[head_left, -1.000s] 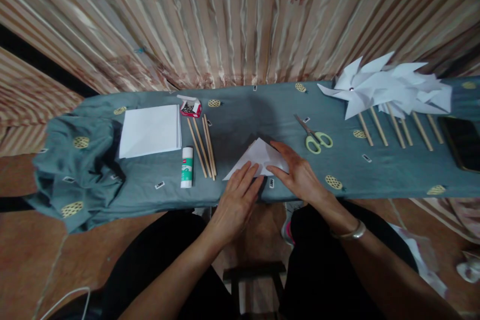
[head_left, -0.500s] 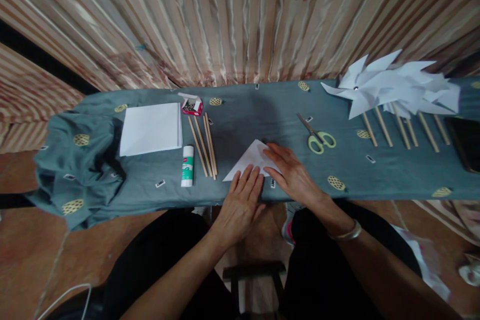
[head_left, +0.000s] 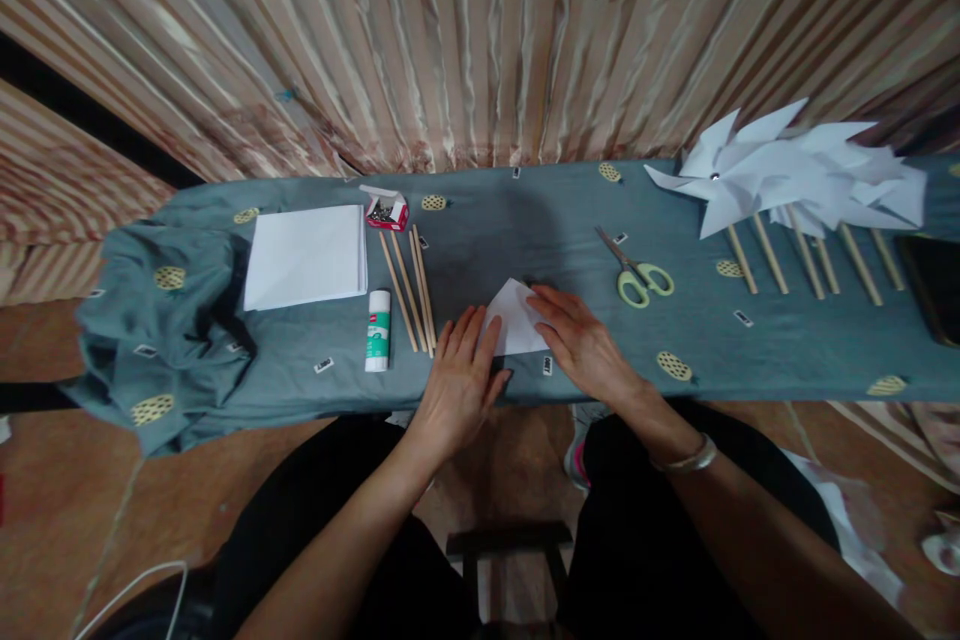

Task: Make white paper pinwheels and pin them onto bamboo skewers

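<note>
A folded white sheet of paper point(head_left: 513, 318) lies on the cloth-covered table in front of me, its peak pointing away. My left hand point(head_left: 463, 370) rests flat over its left corner, fingers stretched out. On the opposite side, my right hand point(head_left: 581, 340) lies with extended fingers on the paper's right edge. Both hands press from above, and they hide the paper's two lower corners. Left of the paper lie several thin wooden sticks point(head_left: 411, 292) and an upright-lying glue stick point(head_left: 378, 332). Scissors point(head_left: 636, 278) with pale green handles lie to the right.
A stack of white paper point(head_left: 306, 258) lies at the left, beside a small open red box point(head_left: 387, 212) of metal pins. Several paper pinwheels point(head_left: 802, 175) on sticks overlap at the right, near a dark phone-like object point(head_left: 932, 285). Bunched tablecloth point(head_left: 172, 320) covers the left end.
My left hand has slid left along the paper to its left corner, uncovering the lower middle edge. My right hand stays nearly in place.
</note>
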Demonstrator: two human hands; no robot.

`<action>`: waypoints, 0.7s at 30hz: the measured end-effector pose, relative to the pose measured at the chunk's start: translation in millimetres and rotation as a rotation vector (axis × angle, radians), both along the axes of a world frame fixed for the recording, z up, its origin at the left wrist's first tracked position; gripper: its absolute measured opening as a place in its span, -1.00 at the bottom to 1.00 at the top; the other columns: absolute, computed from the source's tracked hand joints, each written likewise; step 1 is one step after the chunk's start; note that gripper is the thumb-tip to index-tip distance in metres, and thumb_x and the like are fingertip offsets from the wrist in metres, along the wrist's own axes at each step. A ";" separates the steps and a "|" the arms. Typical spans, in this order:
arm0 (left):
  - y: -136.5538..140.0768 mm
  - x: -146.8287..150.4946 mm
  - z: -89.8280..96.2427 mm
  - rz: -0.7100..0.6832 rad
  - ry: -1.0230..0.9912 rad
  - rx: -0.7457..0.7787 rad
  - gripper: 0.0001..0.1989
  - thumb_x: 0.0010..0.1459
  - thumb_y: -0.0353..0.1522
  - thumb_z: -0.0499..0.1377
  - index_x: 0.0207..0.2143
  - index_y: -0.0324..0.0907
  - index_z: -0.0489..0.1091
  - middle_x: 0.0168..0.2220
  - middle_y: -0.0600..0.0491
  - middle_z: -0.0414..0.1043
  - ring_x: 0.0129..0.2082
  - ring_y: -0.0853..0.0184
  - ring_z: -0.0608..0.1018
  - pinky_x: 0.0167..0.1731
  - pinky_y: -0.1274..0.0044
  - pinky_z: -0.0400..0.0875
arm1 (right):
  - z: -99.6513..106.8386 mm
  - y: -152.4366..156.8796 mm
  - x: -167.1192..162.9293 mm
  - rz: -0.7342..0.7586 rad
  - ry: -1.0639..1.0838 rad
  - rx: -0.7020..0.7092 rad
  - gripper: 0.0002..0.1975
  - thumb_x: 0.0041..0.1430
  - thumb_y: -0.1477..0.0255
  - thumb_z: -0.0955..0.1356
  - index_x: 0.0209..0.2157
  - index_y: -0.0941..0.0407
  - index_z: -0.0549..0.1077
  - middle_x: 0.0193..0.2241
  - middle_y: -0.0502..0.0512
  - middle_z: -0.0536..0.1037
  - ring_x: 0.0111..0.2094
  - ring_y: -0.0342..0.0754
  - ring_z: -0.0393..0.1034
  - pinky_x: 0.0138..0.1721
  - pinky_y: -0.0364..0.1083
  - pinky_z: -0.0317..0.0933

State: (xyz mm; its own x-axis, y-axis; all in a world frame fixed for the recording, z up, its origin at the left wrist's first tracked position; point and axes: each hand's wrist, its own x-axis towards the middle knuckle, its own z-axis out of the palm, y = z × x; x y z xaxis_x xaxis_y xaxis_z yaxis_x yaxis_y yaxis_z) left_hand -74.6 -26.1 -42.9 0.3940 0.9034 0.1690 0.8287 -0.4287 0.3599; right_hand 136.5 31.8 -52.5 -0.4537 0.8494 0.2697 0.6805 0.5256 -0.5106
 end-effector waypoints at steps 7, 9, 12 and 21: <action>5.5 -3.4 -2.2 0.009 -0.110 -0.032 -0.43 0.29 -0.29 0.06 0.29 -0.25 0.04 0.27 -0.28 0.19 0.32 0.02 0.21 0.25 0.07 0.14 | -0.5 1.5 -2.0 0.000 0.000 0.003 -0.59 0.36 0.39 0.17 0.17 0.12 0.37 0.17 0.22 0.41 0.18 0.10 0.29 0.21 0.17 0.23; 7.4 -4.3 -3.2 0.024 -0.165 -0.038 -0.43 0.28 -0.28 0.07 0.28 -0.24 0.05 0.24 -0.26 0.23 0.28 0.03 0.26 0.24 0.09 0.18 | -0.5 2.2 -3.0 0.014 0.007 0.013 -0.59 0.36 0.40 0.17 0.16 0.16 0.38 0.16 0.26 0.42 0.18 0.10 0.29 0.22 0.16 0.23; 10.9 -5.6 -4.4 0.049 -0.216 -0.044 -0.46 0.27 -0.28 0.08 0.25 -0.23 0.10 0.20 -0.24 0.27 0.25 0.04 0.30 0.21 0.10 0.22 | -0.9 3.3 -3.8 0.031 0.022 0.011 -0.59 0.36 0.41 0.16 0.15 0.18 0.38 0.16 0.28 0.41 0.18 0.11 0.28 0.21 0.16 0.23; 11.6 -6.6 0.0 0.028 -0.189 -0.066 -0.49 0.28 -0.29 0.07 0.24 -0.23 0.14 0.21 -0.21 0.25 0.25 0.04 0.28 0.22 0.10 0.22 | -1.4 5.7 -6.5 0.026 0.024 -0.006 -0.59 0.35 0.41 0.16 0.15 0.14 0.38 0.16 0.26 0.42 0.19 0.12 0.28 0.20 0.20 0.24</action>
